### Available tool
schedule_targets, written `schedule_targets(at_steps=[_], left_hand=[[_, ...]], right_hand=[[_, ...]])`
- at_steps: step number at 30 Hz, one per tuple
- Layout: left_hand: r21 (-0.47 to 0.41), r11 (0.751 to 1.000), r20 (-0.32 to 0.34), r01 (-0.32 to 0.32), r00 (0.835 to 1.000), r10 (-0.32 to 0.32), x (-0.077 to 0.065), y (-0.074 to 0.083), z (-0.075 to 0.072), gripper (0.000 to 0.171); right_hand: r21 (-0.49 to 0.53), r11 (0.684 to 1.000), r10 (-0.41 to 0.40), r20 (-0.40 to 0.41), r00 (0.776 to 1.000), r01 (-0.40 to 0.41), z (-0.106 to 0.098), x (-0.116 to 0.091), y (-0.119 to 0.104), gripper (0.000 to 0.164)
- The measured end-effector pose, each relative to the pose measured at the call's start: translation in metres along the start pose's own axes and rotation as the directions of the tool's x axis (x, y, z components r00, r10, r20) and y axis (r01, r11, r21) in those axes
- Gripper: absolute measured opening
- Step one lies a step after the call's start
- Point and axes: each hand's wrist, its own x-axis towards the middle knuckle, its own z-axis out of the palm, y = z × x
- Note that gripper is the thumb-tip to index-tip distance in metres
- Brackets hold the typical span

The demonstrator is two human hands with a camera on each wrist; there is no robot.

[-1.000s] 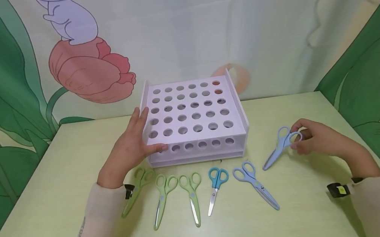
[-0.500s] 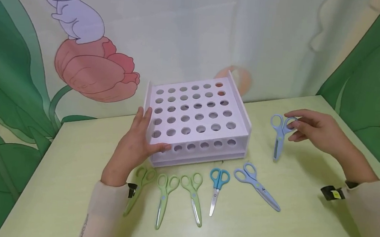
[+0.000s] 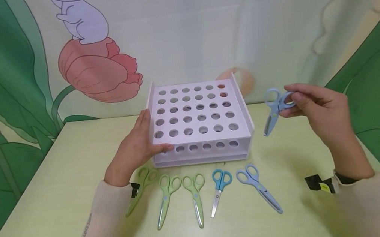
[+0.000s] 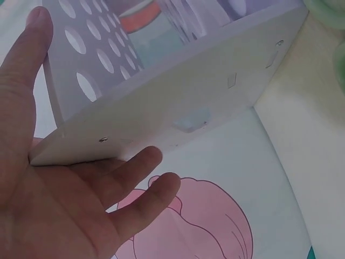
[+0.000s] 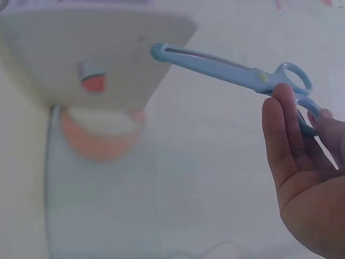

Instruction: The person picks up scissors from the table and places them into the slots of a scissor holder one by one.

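My right hand [image 3: 323, 111] pinches one handle loop of light-blue scissors [image 3: 272, 112] and holds them up off the table, right of the rack, blades hanging down. The right wrist view shows these light-blue scissors [image 5: 215, 71] with thumb and fingers at one loop. A white rack [image 3: 192, 133] with rows of round holes stands mid-table. Against its left front corner rests my left hand [image 3: 135, 144], thumb along the front and straight fingers along the side. In the left wrist view, two fingers extend free of the rack's side panel [image 4: 178, 108].
In front of the rack lie several scissors: green ones [image 3: 165, 199], a teal-handled pair [image 3: 219, 187] and another light-blue pair [image 3: 260, 186]. The leftmost green pair [image 3: 141, 185] is partly behind the left wrist. A printed curtain [image 3: 184, 31] hangs behind the table [image 3: 234, 235].
My right hand has raised the light-blue scissors from near the tabletop, and the blades have swung to hang more steeply. The left hand stays at the rack; the view has shifted slightly.
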Motion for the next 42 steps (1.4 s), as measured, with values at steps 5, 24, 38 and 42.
schedule_targets(at_steps=[5,24,38,42], left_hand=[[-0.036,0.999,-0.001,0.003,1.000,-0.003,-0.001,-0.001,0.000,0.129],[-0.044,0.999,-0.002,-0.001,1.000,0.001,0.002,-0.002,0.002,0.130],[-0.035,0.999,-0.013,-0.021,1.000,0.021,0.002,-0.002,0.003,0.129],[-0.039,0.999,-0.014,-0.018,1.000,0.017,0.001,-0.001,0.003,0.129]], right_hand=[[0.101,0.988,-0.110,-0.055,0.992,0.116,0.031,0.010,-0.005,0.022],[-0.295,0.955,0.052,0.048,0.998,-0.035,0.064,0.005,0.036,0.028],[-0.589,0.785,0.256,0.031,0.966,-0.190,0.068,0.002,0.037,0.027],[-0.629,0.754,0.290,0.060,0.955,-0.189,0.068,0.002,0.035,0.028]])
